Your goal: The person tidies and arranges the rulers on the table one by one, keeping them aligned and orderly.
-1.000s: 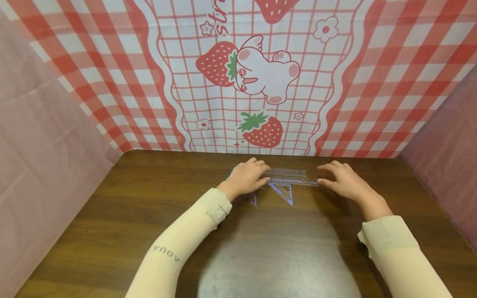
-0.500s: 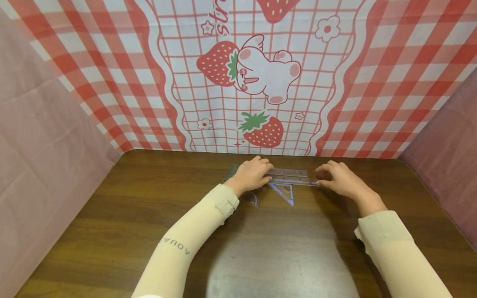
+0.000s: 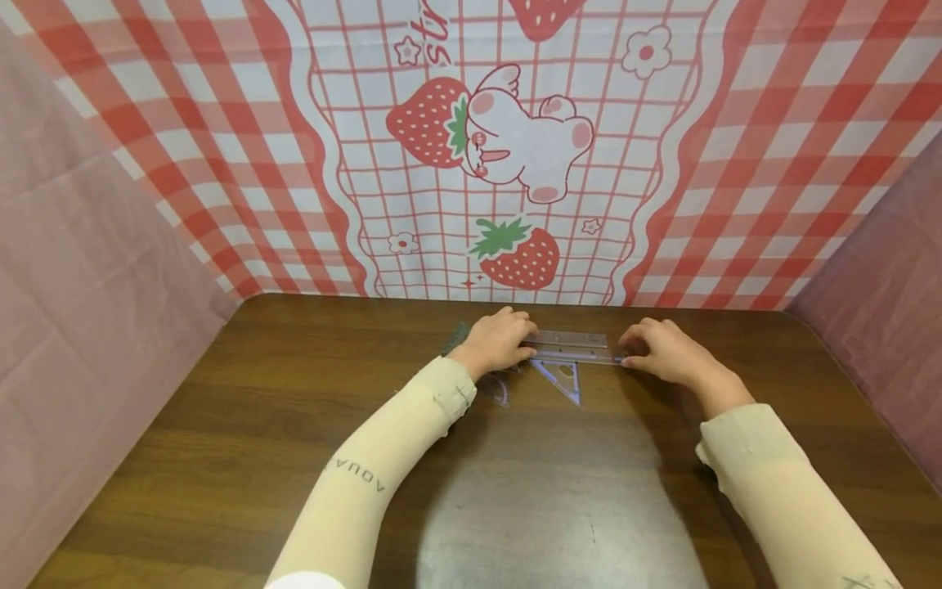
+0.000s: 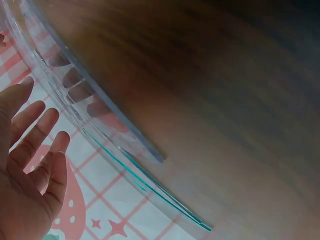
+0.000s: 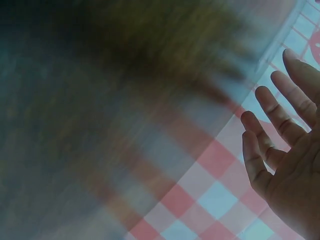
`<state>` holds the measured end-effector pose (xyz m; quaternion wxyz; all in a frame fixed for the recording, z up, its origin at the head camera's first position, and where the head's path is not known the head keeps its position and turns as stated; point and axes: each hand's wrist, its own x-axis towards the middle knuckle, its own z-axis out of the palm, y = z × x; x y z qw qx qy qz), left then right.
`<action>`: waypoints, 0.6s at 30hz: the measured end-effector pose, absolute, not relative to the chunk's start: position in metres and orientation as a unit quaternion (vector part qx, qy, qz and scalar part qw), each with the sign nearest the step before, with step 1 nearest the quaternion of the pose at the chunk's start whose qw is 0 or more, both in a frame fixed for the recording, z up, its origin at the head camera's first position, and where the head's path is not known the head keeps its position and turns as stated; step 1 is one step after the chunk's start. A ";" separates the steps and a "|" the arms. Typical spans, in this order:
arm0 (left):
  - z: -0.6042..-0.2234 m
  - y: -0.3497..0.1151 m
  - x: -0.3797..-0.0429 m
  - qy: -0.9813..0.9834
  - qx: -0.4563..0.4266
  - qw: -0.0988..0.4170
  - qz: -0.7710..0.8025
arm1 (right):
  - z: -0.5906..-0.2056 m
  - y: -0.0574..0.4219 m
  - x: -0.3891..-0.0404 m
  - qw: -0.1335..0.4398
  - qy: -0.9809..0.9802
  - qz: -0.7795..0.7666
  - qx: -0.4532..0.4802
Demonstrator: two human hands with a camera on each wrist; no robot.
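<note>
Two clear rulers lie side by side near the table's far edge in the head view: a plain ruler (image 3: 577,339) behind and a ruler with purple markings (image 3: 577,357) in front. At their left end is my left hand (image 3: 499,339), hiding part of them. In the left wrist view its fingers (image 4: 37,127) are loosely bent, apart from the stacked clear edges. My right hand (image 3: 668,352) is at the front ruler's right end, thumb close to the tip. The right wrist view shows its fingers (image 5: 270,107) spread and relaxed; whether the thumb touches the ruler is unclear.
A purple-edged set square (image 3: 562,381) lies just in front of the rulers. Partly under the left forearm are a clear protractor (image 3: 502,394) and a dark green piece (image 3: 456,337). A checked strawberry cloth (image 3: 515,164) hangs behind the wooden table (image 3: 530,458).
My right hand has moved slightly left, closer to the rulers' right end. The left hand has shifted a little right along them, uncovering the green piece. The rulers look nearly still.
</note>
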<state>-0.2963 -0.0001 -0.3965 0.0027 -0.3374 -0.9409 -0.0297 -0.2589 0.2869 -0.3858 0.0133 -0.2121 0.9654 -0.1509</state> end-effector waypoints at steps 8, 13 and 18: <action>-0.397 0.000 -0.298 -0.942 -0.334 -0.007 -0.025 | -0.387 0.284 -0.261 0.024 0.967 -0.134 -0.215; -0.397 0.002 -0.298 -0.943 -0.332 -0.017 -0.028 | -0.389 0.282 -0.263 0.036 0.967 -0.134 -0.214; -0.398 0.003 -0.298 -0.942 -0.333 -0.019 -0.033 | -0.389 0.281 -0.265 0.033 0.965 -0.137 -0.223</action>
